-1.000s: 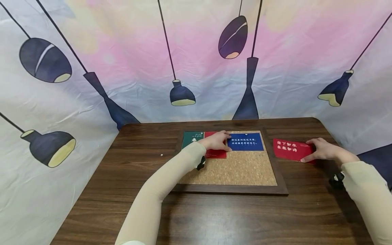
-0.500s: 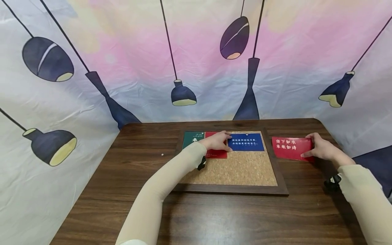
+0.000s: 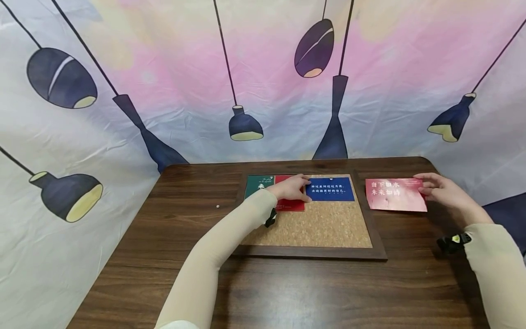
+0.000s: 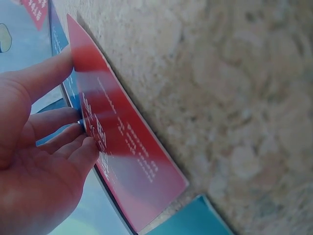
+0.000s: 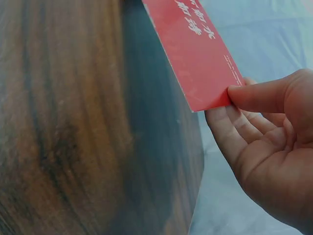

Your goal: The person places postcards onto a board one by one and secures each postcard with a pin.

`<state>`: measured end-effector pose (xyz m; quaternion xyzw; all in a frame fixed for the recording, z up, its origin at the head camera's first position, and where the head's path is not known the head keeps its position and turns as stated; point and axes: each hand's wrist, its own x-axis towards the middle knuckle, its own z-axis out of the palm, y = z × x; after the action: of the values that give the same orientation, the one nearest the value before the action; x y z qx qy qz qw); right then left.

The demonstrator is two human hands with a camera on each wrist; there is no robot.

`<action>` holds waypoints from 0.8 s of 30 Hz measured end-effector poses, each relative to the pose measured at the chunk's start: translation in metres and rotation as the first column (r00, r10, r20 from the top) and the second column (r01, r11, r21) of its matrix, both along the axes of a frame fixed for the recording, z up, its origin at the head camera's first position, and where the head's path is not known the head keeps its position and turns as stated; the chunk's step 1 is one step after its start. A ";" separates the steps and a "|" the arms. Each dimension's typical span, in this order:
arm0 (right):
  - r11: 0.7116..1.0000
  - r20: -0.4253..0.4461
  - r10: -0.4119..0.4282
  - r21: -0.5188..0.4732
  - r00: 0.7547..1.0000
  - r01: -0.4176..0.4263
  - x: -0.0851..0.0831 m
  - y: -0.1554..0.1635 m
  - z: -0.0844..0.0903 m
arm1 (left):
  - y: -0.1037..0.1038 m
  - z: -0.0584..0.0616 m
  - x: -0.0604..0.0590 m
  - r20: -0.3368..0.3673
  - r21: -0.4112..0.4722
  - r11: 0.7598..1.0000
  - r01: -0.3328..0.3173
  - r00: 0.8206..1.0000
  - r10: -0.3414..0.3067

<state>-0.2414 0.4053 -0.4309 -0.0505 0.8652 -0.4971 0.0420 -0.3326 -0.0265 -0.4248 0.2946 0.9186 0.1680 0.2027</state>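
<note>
My left hand rests over the framed cork board, its thumb and fingertips at the left edge of a blue card. Under that hand lies a red card, partly hidden, with a green card to its left. Off the board's right side, my right hand pinches a second red card with white writing by its right end. The right thumb lies on the printed face and the fingers are behind. This card has a light sheen in the head view.
Small pins show at the tops of the blue and green cards. A small white bead-like thing lies on the wooden table left of the board. Behind the table hangs a cloth printed with lamps.
The right hand has raised the red card's near edge and tilted it, so its face catches the light. My left hand has stayed in place on the board.
</note>
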 end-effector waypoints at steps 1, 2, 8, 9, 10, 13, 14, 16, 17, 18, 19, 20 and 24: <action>0.999 0.015 0.000 -0.042 1.000 0.001 0.000 0.000 0.001 | 0.000 0.000 0.000 -0.002 0.000 1.000 -0.003 1.000 0.003; 0.996 0.036 -0.002 -0.084 0.999 0.005 0.001 0.001 0.002 | 0.000 0.000 0.000 -0.004 -0.001 1.000 -0.007 1.000 0.007; 0.975 0.085 0.023 -0.222 0.996 -0.003 0.003 -0.001 0.011 | -0.001 -0.001 -0.001 -0.014 -0.008 1.000 -0.015 1.000 0.015; 0.974 0.085 0.024 -0.227 0.996 -0.004 0.003 -0.002 0.012 | -0.001 -0.001 -0.001 -0.014 -0.008 1.000 -0.015 1.000 0.015; 0.974 0.088 0.020 -0.229 0.996 0.000 0.004 -0.002 0.014 | -0.001 -0.001 -0.001 -0.014 -0.009 1.000 -0.015 1.000 0.015; 0.976 0.097 0.004 -0.216 0.995 0.017 0.006 -0.003 0.017 | -0.001 0.000 -0.001 -0.017 -0.010 1.000 -0.019 1.000 0.018; 0.979 0.098 -0.004 -0.204 0.995 0.024 0.007 -0.004 0.018 | -0.001 0.000 -0.001 -0.019 -0.014 1.000 -0.022 1.000 0.021; 0.981 0.101 -0.019 -0.189 0.995 0.038 0.008 -0.004 0.019 | -0.001 0.000 0.000 -0.025 -0.019 1.000 -0.025 0.999 0.024; 0.982 0.102 -0.021 -0.185 0.995 0.040 0.008 -0.004 0.019 | -0.001 0.000 0.000 -0.028 -0.023 0.999 -0.026 0.999 0.026; 0.982 0.102 -0.021 -0.184 0.995 0.040 0.008 -0.004 0.020 | 0.000 0.000 0.000 -0.030 -0.024 0.999 -0.028 0.999 0.027; 0.983 0.104 -0.025 -0.176 0.994 0.044 0.009 -0.004 0.020 | 0.000 0.000 0.000 -0.028 -0.022 0.999 -0.026 0.999 0.025; 0.986 0.100 -0.026 -0.163 0.995 0.042 0.009 -0.004 0.020 | 0.000 0.000 0.000 -0.027 -0.021 1.000 -0.022 0.999 0.022; 0.995 0.089 -0.029 -0.092 0.996 0.037 0.009 -0.003 0.022 | -0.001 0.000 -0.001 -0.017 -0.006 1.000 -0.008 1.000 0.008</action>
<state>-0.2326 0.4021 -0.4090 -0.0163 0.8389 -0.5396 0.0692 -0.3333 -0.0271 -0.4248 0.2917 0.9220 0.1637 0.1950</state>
